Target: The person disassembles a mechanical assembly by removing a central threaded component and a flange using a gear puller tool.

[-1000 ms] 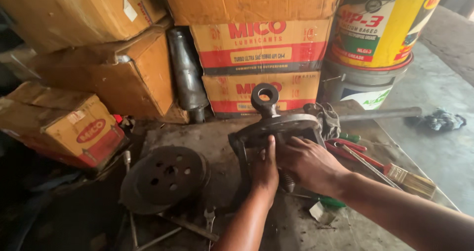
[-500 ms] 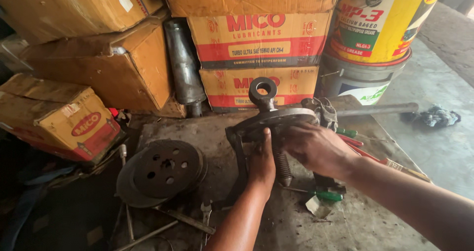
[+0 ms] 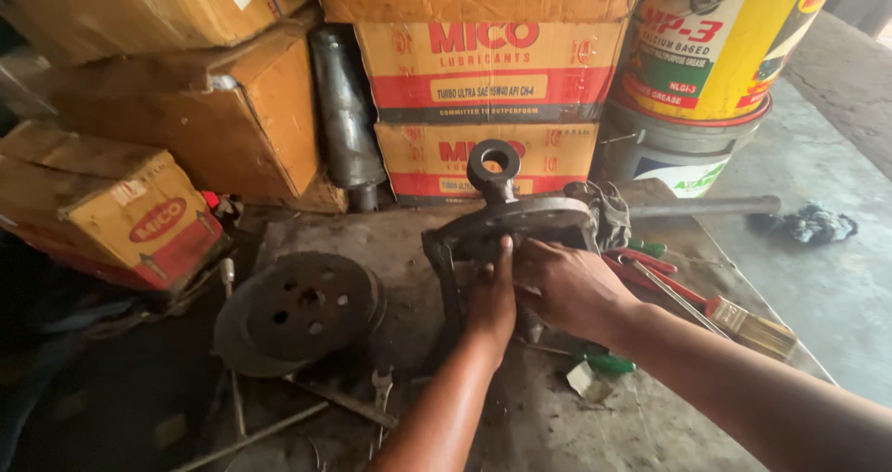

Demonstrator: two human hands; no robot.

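Observation:
A dark, greasy metal part (image 3: 520,219) with a round flange and a ring-shaped eye on top stands on the dirty floor in the middle of the head view. My left hand (image 3: 491,297) presses flat against its lower front, fingers pointing up. To the right of that hand, my right hand (image 3: 567,284) grips the same part's lower edge with curled fingers. What lies under my hands is hidden.
A round perforated metal disc (image 3: 302,309) lies at the left with rods and a spanner (image 3: 381,393) near it. Cardboard boxes (image 3: 483,63), a dark cylinder (image 3: 342,110) and a yellow bucket (image 3: 715,40) stand behind. Screwdrivers (image 3: 650,268) and a paintbrush (image 3: 753,328) lie at the right.
The view has shifted slightly, so the part sits a little lower in frame. Both hands stay on the metal part, with my left hand's fingers reaching higher up its front.

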